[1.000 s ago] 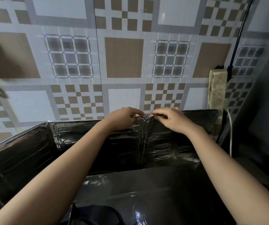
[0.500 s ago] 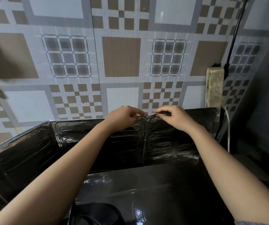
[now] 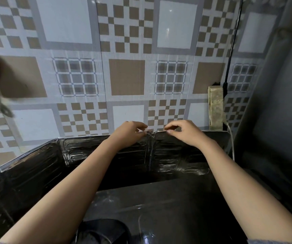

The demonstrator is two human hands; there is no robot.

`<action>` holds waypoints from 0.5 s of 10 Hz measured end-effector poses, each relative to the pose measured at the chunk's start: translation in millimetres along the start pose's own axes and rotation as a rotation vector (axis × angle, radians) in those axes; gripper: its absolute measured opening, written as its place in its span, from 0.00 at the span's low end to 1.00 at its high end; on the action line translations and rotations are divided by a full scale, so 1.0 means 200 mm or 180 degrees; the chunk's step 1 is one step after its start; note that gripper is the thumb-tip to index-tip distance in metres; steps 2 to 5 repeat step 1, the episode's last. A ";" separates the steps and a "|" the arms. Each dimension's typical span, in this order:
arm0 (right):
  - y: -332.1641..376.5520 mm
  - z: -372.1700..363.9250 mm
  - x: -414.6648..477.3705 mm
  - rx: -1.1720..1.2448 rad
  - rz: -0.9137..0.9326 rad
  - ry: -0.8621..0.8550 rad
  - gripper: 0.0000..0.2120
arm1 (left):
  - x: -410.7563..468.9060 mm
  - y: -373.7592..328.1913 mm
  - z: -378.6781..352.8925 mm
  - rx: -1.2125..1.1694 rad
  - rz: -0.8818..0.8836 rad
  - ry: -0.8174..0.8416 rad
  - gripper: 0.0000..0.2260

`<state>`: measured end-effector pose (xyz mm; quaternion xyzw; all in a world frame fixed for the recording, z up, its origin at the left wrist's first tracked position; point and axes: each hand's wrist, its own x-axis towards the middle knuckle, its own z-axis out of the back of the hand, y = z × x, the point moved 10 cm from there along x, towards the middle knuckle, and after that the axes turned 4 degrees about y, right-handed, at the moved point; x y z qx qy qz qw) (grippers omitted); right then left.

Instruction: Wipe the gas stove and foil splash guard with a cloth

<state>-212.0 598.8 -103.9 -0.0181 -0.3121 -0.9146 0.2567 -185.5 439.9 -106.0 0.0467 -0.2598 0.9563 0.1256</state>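
Stove (image 3: 159,208): dark, glossy, lowest in view, fenced left and behind.
Splash guard (image 3: 88,154): upright against the tiled wall (image 3: 127,76).
Left hand (image 3: 129,133): pinching the guard's top edge left of its middle seam (image 3: 150,148).
Right hand (image 3: 184,132): pinching just right of it, likely straightening the join.
Cloth: not visible.

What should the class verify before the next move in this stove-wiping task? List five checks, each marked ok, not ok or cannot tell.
1. The left hand pinches the top edge of the foil splash guard beside its centre seam: ok.
2. The right hand pinches the edge on the seam's other side: ok.
3. A cloth ready for wiping: not ok, none in view.
4. The guard stands upright before the tiled wall: ok.
5. The burner of the gas stove is off: cannot tell, mostly cut off.
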 end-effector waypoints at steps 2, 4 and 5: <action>0.02 0.05 -0.05 -0.0014 -0.0161 -0.0045 0.12 | -0.05 0.00 0.05 0.0164 0.0049 -0.0090 0.20; 0.02 0.05 -0.05 -0.0014 -0.0161 -0.0045 0.12 | -0.05 0.00 0.05 0.0164 0.0049 -0.0090 0.20; 0.02 0.05 -0.05 -0.0014 -0.0161 -0.0045 0.12 | -0.05 0.00 0.05 0.0164 0.0049 -0.0090 0.20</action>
